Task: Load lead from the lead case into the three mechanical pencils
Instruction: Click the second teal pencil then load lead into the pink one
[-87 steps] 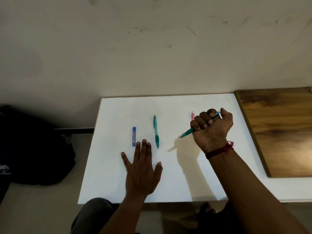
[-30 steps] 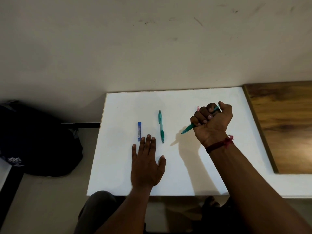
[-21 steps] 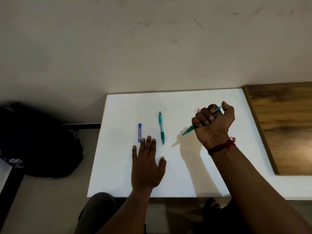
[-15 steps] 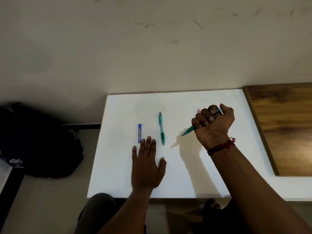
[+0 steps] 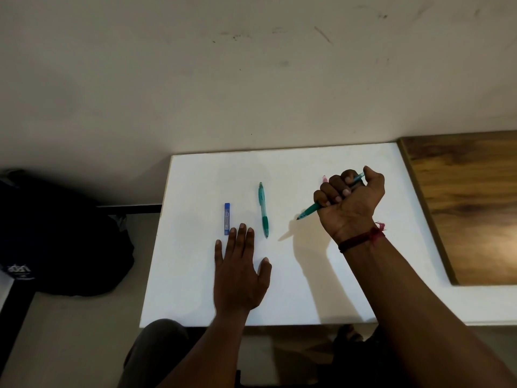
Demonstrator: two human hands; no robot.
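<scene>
Logged almost no motion since half a second ago: found the right hand at the same spot over the right half of the worktop, towards the far edge, and the left hand flat as before, closer to the near edge. Noted only a slight play of the thumb at the pencil's top end across the earlier frames (too small to call a full click).

Recorded the right grip as clenched: a fist round a green pencil, tip slanting down and left, clear of the surface, top end under the thumb. Recorded the left as released: palm down, fingers straight, holding nothing, fingertips just short of the lead case.

Placed the lead case, blue, lying lengthwise left of the worktop's centre, untouched; cannot tell whether open. Placed a second green pencil just beside it to the right, roughly parallel. Made out only the far end of a pink pencil, the remainder hidden behind the fist.

Judged the step in hand as readying the first pencil, probably working its cap end with the thumb. Seen no lead out; reckoned the task near its start.

Expect next: free the cap, then reach the left hand forward for the case, open it, tip out a lead. Calls for a fine pinch instead of a fist, so a regrip seems needed; handle the lead lightly and keep it over the worktop.
</scene>
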